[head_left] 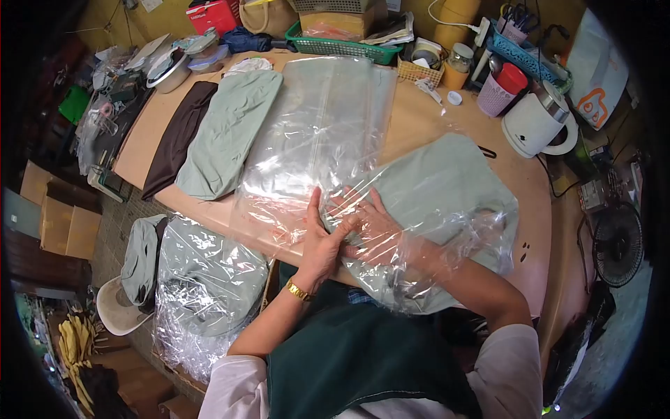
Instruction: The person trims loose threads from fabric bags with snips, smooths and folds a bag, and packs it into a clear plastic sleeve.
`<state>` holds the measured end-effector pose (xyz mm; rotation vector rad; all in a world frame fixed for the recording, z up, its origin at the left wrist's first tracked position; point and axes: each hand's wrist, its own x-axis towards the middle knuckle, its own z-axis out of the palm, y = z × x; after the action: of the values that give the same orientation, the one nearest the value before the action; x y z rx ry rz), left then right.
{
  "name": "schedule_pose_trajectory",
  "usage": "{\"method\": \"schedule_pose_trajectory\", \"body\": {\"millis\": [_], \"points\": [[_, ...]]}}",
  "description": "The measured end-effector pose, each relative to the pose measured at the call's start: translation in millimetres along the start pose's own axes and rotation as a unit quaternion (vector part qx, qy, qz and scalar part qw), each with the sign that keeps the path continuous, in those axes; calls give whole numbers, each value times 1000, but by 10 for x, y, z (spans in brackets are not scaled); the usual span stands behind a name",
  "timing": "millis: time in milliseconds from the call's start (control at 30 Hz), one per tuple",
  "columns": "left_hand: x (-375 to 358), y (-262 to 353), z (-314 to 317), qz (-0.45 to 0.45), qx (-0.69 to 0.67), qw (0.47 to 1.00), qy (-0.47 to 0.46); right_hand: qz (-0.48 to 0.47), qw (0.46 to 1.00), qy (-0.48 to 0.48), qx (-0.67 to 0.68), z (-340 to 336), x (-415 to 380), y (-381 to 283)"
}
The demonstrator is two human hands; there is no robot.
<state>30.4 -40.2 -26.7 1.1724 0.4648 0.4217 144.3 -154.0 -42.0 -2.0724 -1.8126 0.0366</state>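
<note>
A folded pale green cloth (pixel 440 174) lies on the right half of the table in a clear plastic bag (pixel 481 241). My right hand (pixel 373 227) is under the bag's film, fingers spread flat over the cloth's left edge, and the film also covers part of the forearm. Beside it, my left hand (pixel 324 241) is at the bag's left edge, its index finger stretched upward and its thumb apart, close to my right hand. A stack of flat clear plastic bags (pixel 307 133) lies just beyond my left fingertips.
Another folded green cloth (pixel 237 126) and a dark brown cloth (pixel 180 140) lie left on the table (pixel 412 115). Bagged green cloth (pixel 209 272) is piled below the front edge. A white kettle (pixel 534 122), a pink cup (pixel 495 98) and a green basket (pixel 342 47) stand along the back.
</note>
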Motion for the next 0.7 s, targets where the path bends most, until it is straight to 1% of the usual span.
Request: {"method": "schedule_pose_trajectory", "body": {"millis": [33,67,100,133,167,200,233,267,300,333,367,400,433,500,533,567,633,700], "points": [[2,5,-22,1,1,1000,0,-1,1000,1,0,-79,11,37],[16,-2,-39,2,-19,1000,-24,3,985,-58,165,-202,10,178],[20,-33,-48,1,-39,998,-51,10,938,-115,326,-304,-19,339],[37,-118,-60,26,-28,999,-29,98,959,-65,256,-326,-56,501],[49,-172,-82,24,-29,999,-35,191,962,-23,194,-348,-92,664],[68,-188,-104,14,-26,999,-21,191,977,42,-89,-437,-112,749],[82,-202,-106,5,-22,1000,-8,198,975,46,-93,-449,-154,881],[84,-226,-77,1,-43,999,5,303,936,56,-172,-422,-198,1052],[79,-252,-92,3,-44,999,-6,402,879,67,-248,-438,-228,1177],[57,-272,-142,5,-44,999,-4,408,875,71,-252,-478,-244,1217],[63,-296,-154,6,-42,999,-1,404,881,51,-239,-493,-248,1230],[52,-212,-91,-12,-124,992,-11,401,888,31,-224,-493,-259,1240],[18,-128,-40,-14,-121,992,-17,407,885,34,-223,-468,-279,1282],[-48,-32,37,-68,-82,994,-8,313,939,58,-128,-402,-280,1431],[-53,-81,38,-46,-85,995,-22,315,938,58,-129,-372,-263,1502],[-85,-76,54,-48,-84,995,-24,290,948,114,-62,-334,-238,1568],[-137,-24,90,-43,-65,997,-30,263,949,172,4,-361,-168,1624],[-170,-9,65,-42,-81,995,-29,269,934,218,-84,-390,-84,1635]]}}
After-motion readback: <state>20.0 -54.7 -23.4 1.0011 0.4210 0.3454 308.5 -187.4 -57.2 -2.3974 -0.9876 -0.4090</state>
